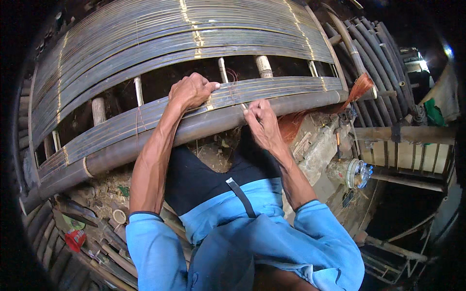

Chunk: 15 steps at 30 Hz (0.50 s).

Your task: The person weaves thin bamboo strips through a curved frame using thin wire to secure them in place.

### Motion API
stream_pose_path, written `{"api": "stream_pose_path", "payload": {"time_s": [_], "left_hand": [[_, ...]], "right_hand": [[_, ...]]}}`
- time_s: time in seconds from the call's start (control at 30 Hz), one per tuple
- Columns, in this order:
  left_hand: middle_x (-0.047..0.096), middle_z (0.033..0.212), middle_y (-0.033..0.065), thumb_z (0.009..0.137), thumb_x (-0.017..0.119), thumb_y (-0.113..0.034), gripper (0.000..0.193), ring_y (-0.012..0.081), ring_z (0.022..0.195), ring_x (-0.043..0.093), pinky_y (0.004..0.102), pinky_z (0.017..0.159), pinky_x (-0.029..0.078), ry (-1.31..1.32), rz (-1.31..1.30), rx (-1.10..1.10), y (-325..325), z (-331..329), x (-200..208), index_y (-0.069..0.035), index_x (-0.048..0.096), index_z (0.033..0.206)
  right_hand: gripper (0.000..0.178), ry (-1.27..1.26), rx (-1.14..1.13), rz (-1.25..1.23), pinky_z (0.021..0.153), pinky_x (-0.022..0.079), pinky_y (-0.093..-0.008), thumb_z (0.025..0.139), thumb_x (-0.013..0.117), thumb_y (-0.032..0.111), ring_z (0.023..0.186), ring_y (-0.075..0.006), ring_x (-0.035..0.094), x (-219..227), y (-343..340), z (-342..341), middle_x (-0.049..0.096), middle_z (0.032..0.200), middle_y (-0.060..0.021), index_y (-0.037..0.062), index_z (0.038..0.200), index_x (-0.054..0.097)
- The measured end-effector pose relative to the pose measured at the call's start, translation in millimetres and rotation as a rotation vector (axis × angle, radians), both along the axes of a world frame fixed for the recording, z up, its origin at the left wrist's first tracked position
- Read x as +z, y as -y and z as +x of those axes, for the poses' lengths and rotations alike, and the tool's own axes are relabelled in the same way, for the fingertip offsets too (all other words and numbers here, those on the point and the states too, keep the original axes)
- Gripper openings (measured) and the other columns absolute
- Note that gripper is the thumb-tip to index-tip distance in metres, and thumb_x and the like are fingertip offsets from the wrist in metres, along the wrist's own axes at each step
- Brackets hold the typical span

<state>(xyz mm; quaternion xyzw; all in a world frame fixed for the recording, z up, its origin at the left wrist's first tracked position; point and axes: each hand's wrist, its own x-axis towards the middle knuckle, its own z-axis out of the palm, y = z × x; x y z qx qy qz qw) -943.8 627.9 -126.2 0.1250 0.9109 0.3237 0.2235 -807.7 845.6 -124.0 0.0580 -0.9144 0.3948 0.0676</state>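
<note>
A band of split bamboo slats [160,110] lies along a thick bamboo pole [213,121] on the near side of a bamboo frame. My left hand [191,92] is closed over the band's far edge, fingers curled down and thumb pointing right. Just right of it, my right hand [262,120] pinches a small, pale, thin piece [244,106] against the slats beside the pole. Its far end is hidden in my fingers. A thin reddish cord [232,89] loops over the slats between my hands. Another reddish thread [140,116] hangs across the band farther left.
Beyond a gap with crosspieces [263,67] spreads a wide slat panel [126,53]. Orange-red fibres [291,127] hang at the pole's right end. Bamboo poles [376,63] are stacked at right. A clear plastic container [345,173] and a red item [75,239] lie on the ground.
</note>
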Motion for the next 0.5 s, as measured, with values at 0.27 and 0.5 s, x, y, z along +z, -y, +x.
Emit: {"api": "stream_pose_path", "payload": {"time_s": [0.27,0.5], "left_hand": [[0.073,0.090,0.0243,0.091,0.060,-0.053,0.051,0.0418,0.090,0.071,0.0511,0.085,0.052,0.014,0.001,0.000,-1,1,2,-0.006,0.078,0.086],[0.074,0.092,0.0239,0.091,0.061,-0.052,0.049,0.0421,0.093,0.071,0.0503,0.087,0.052,-0.001,0.015,0.012,-1,4,1,-0.007,0.079,0.090]], "right_hand": [[0.025,0.557,-0.136,-0.720,0.070,0.047,-0.0289,0.101,0.062,0.022,0.073,-0.0120,0.057,17,2,34,0.062,0.079,-0.0023,-0.0004,0.094,0.069],[0.038,0.241,-0.233,-0.085,0.066,0.043,-0.0314,0.099,0.066,0.025,0.069,-0.0157,0.050,26,-2,77,0.055,0.075,-0.0043,-0.0041,0.074,0.061]]}}
